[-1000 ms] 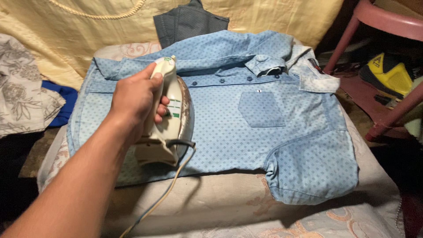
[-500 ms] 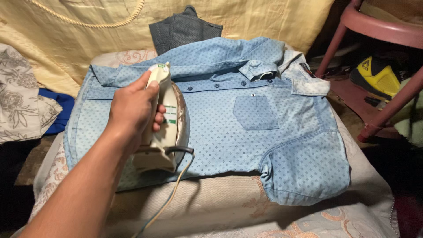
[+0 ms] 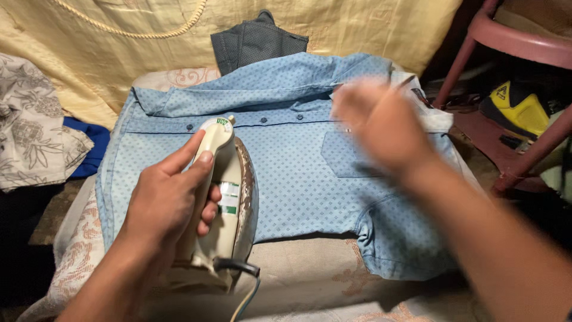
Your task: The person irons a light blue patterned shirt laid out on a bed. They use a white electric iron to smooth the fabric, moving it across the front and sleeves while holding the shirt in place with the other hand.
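A light blue patterned shirt [image 3: 298,179] lies spread flat on a padded, cloth-covered surface [image 3: 310,280]. My left hand [image 3: 167,209] grips the handle of a cream clothes iron [image 3: 229,197], which rests on the shirt's lower left part near the hem. Its cord [image 3: 247,295] trails off toward the bottom edge. My right hand [image 3: 375,122] hovers blurred over the shirt's collar and chest pocket, fingers spread, holding nothing.
A yellow cloth [image 3: 119,48] backs the scene, with a dark grey garment [image 3: 256,42] behind the shirt. A floral fabric [image 3: 30,131] and a blue cloth [image 3: 89,143] lie left. A pink plastic chair [image 3: 524,53] and a yellow object [image 3: 515,107] stand right.
My left hand has drawn the iron back toward me, down the shirt to its hem. My right hand has come into view and reached over the collar area.
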